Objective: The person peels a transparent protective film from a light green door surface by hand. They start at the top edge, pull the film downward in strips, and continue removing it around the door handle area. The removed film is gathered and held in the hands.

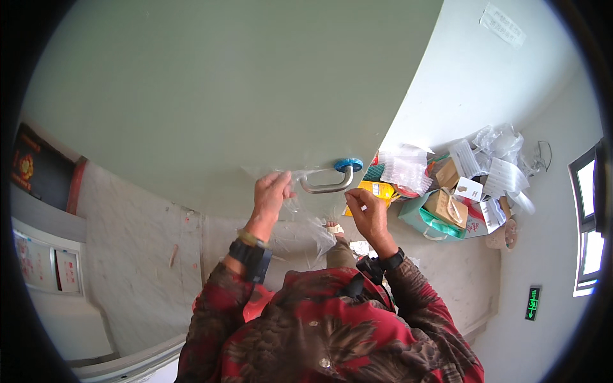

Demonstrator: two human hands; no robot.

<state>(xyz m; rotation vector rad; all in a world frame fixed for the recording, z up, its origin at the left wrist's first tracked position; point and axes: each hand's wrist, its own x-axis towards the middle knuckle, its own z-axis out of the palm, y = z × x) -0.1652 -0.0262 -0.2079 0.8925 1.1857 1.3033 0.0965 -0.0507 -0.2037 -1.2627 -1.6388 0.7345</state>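
A grey-green door (230, 95) stands before me, with a curved metal lever handle (328, 188) on a round base covered in blue film (348, 163). My left hand (272, 194) pinches thin clear plastic film (324, 237) just left of the handle's free end. The film hangs loosely below that hand. Just below and right of the lever, my right hand (369, 210) has its thumb and index finger close together. Whether anything thin lies between those fingers is too small to tell.
Right of the door, packaging waste is piled against the wall: clear air-cushion wrap (406, 167), a teal bag (424, 222), a cardboard box (446, 208) and a woven basket (503, 237). A window (585, 225) and green exit sign (532, 302) are at far right.
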